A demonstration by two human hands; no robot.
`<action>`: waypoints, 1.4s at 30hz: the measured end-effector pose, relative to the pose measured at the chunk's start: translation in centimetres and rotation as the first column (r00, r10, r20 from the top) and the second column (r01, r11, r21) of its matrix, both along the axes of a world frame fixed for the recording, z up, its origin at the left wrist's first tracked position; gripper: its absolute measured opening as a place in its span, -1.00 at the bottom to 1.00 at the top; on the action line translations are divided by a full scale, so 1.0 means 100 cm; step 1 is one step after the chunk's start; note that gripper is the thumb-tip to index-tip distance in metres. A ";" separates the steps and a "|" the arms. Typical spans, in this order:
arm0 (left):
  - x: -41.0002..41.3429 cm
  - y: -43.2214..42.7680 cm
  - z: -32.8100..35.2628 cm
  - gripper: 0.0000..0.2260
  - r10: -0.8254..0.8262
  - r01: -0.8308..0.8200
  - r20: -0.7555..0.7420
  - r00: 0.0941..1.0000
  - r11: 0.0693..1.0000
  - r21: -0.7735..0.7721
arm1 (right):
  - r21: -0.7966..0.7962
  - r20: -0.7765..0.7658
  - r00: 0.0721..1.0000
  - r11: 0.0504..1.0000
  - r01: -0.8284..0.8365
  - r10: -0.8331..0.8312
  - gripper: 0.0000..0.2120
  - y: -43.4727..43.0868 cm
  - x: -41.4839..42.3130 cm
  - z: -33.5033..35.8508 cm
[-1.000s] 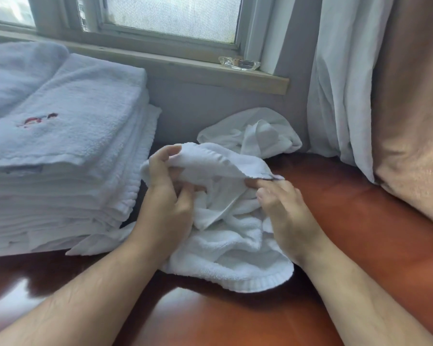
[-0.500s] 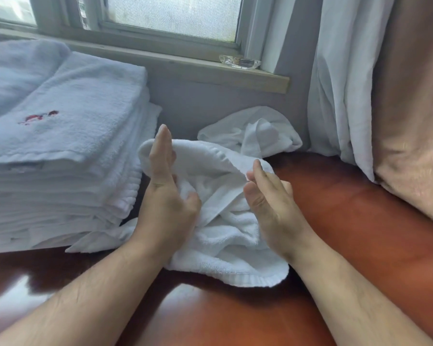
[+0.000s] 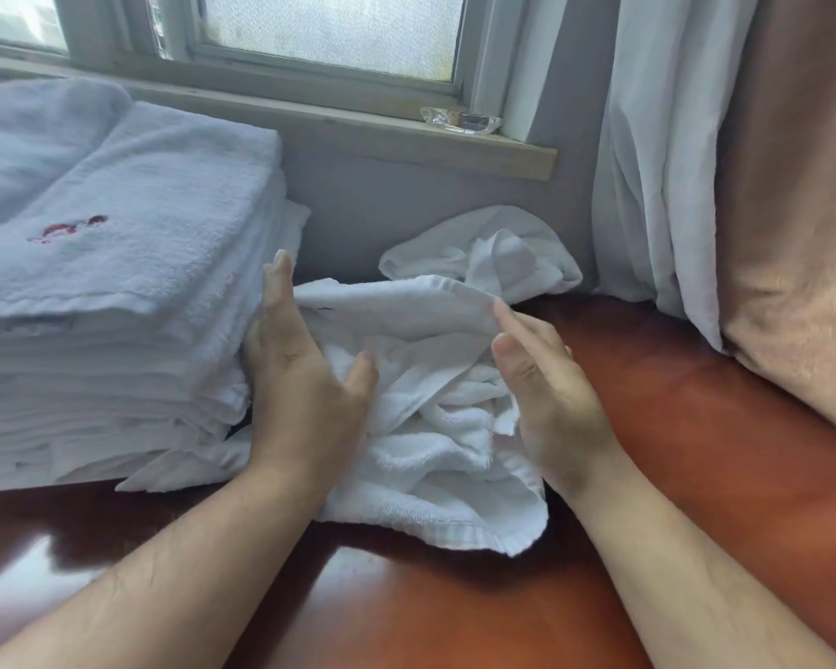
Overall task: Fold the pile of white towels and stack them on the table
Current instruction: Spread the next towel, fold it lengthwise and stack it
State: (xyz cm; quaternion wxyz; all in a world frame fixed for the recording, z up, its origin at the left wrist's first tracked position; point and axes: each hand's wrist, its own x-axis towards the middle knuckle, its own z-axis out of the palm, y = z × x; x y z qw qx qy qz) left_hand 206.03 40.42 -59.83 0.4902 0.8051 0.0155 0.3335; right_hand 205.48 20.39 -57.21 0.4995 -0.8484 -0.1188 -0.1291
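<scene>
The towel (image 3: 430,403) lies crumpled on the table (image 3: 672,427), just right of the folded stack (image 3: 131,301). A second ago you pinched its top hem; now both hands have let go, so no fold has begun. Your left hand (image 3: 300,374) and right hand (image 3: 546,383) stand edge-on, fingers straight, seemingly brushing the cloth.

Looped white terry cloth is seen in the crumpled towel (image 3: 425,427) and the folded stack (image 3: 131,292). The table (image 3: 696,427) is finished in glossy reddish wood. A clear glass dish (image 3: 460,121) is set on the matt painted sill (image 3: 358,132).
</scene>
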 end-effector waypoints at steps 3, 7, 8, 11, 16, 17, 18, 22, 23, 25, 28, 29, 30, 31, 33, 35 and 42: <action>0.001 0.000 0.001 -0.36 0.022 -0.014 -0.141 0.990 0.998 0.057 | 0.190 0.056 0.997 0.981 0.038 -0.050 -0.50 -0.002 -0.001 0.005; -0.002 -0.002 0.001 -0.87 0.037 -0.024 -0.064 0.997 0.980 0.200 | 0.107 0.235 0.942 0.969 0.222 -0.242 -0.73 -0.004 0.001 0.002; -0.003 -0.003 0.002 -0.87 0.050 -0.042 -0.034 0.998 0.979 0.201 | 0.085 0.294 0.916 0.962 0.259 -0.273 -0.77 -0.004 0.001 0.003; -0.002 -0.003 0.004 -0.50 -0.025 0.045 -0.106 0.994 0.981 0.191 | 0.110 0.393 0.866 0.951 0.289 -0.308 -0.87 -0.007 0.000 0.004; 0.001 0.007 0.007 -0.83 -0.214 0.219 -0.215 0.953 0.976 0.001 | 0.258 0.290 0.899 0.931 0.257 -0.328 -0.92 -0.008 0.001 0.002; -0.001 0.007 0.008 -0.69 -0.283 0.278 -0.166 0.945 0.959 -0.051 | 0.284 0.275 0.892 0.917 0.282 -0.359 -0.96 -0.010 0.002 0.001; -0.004 0.006 0.010 -0.54 -0.354 0.339 -0.145 0.924 0.933 -0.119 | 0.315 0.257 0.887 0.901 0.298 -0.384 -0.92 -0.012 0.002 0.000; -0.010 0.002 0.018 -0.54 -0.500 0.450 -0.150 0.853 0.849 -0.276 | 0.334 0.212 0.883 0.880 0.338 -0.419 -0.76 -0.016 0.006 -0.002; -0.010 0.002 0.019 -0.58 -0.498 0.441 -0.167 0.851 0.850 -0.288 | 0.304 0.223 0.869 0.879 0.368 -0.441 -0.75 -0.016 0.007 -0.003; -0.011 0.001 0.020 -0.65 -0.526 0.445 -0.170 0.833 0.821 -0.358 | 0.229 0.264 0.831 0.869 0.439 -0.489 -0.78 -0.016 0.008 -0.003; -0.012 0.001 0.017 -0.46 -0.568 0.457 -0.164 0.806 0.774 -0.439 | 0.125 0.370 0.767 0.847 0.517 -0.523 -0.82 -0.016 0.006 -0.002; -0.011 0.001 0.016 -0.45 -0.567 0.453 -0.165 0.807 0.774 -0.442 | 0.103 0.402 0.752 0.841 0.531 -0.523 -0.83 -0.015 0.005 -0.002; -0.012 0.002 0.015 -0.47 -0.564 0.450 -0.164 0.809 0.775 -0.444 | 0.075 0.428 0.744 0.840 0.537 -0.513 -0.86 -0.013 0.004 -0.001; -0.012 0.002 0.016 -0.47 -0.560 0.446 -0.171 0.811 0.781 -0.438 | 0.040 0.440 0.747 0.842 0.537 -0.498 -0.89 -0.011 0.003 0.000; -0.011 0.003 0.016 -0.39 -0.558 0.459 -0.209 0.803 0.802 -0.382 | -0.032 0.421 0.782 0.855 0.518 -0.459 -0.85 -0.008 0.001 0.001; -0.010 0.002 0.014 -0.31 -0.547 0.479 -0.228 0.806 0.827 -0.294 | -0.080 0.335 0.842 0.878 0.473 -0.423 -0.59 -0.007 0.000 0.003; -0.005 -0.001 0.013 -0.41 -0.354 0.338 -0.060 0.933 0.923 -0.185 | -0.189 -0.213 0.977 0.980 -0.062 0.020 0.16 -0.031 -0.001 0.001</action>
